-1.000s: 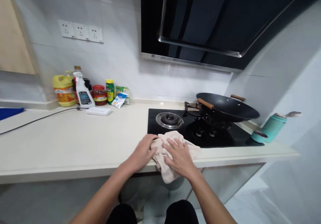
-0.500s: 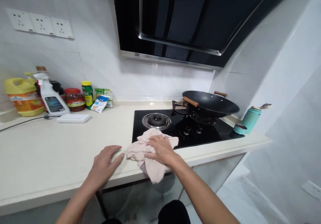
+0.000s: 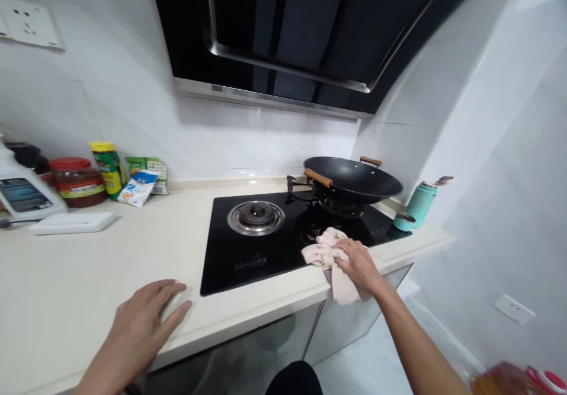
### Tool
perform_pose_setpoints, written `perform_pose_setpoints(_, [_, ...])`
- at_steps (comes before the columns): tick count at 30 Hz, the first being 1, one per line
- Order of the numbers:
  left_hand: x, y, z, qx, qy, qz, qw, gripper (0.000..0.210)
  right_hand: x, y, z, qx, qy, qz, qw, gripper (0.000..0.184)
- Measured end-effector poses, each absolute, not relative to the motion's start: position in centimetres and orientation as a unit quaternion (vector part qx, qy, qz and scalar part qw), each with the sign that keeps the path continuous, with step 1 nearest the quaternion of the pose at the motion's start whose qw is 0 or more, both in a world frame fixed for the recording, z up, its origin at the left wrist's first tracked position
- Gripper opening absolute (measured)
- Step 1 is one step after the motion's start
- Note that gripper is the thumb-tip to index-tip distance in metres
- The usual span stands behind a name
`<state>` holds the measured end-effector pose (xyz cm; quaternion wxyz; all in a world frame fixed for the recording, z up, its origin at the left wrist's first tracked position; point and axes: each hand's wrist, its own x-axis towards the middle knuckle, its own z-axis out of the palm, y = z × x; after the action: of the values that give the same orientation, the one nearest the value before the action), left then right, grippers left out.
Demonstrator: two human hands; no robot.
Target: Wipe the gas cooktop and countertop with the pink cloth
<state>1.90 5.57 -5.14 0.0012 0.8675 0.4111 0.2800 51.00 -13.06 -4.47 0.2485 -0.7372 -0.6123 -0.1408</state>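
Note:
A crumpled pale pink cloth (image 3: 325,253) lies over the front edge of the black glass gas stove (image 3: 230,271), part of it hanging past the counter's rim. My right hand (image 3: 359,265) is closed on the cloth and presses it down, near the stove's knobs. To the left, my left hand (image 3: 144,318) rests on the white counter (image 3: 133,253) with fingers apart and nothing in them. The round left burner (image 3: 256,216) is bare. A black wok (image 3: 354,179) with wooden handles sits on the right burner.
A turquoise container (image 3: 420,204) and small turquoise cup (image 3: 404,222) stand at the stove's right end. At left are a spray bottle (image 3: 26,182), a red-lidded jar (image 3: 77,183), a green-yellow bottle (image 3: 108,170), packets (image 3: 138,187) and a white box (image 3: 73,222). A range hood (image 3: 274,29) hangs above.
My right hand has slid the cloth rightward along the stove's front edge, from below the left burner to near the knobs. My left hand stays on the counter. The view has turned right.

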Motion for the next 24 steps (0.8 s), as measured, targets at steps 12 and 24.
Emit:
perform_pose_setpoints(12, [1.8, 6.3, -6.0, 0.873, 0.399, 0.277, -0.047, 0.042, 62.6, -12.5, -4.3, -0.856, -0.453, -0.215, 0.123, 0.031])
perform_pose_setpoints(24, [1.8, 6.3, -5.8, 0.865, 0.406, 0.290, -0.055, 0.040, 63.2, -1.0, -1.6, -0.856, -0.490, -0.136, 0.089, 0.031])
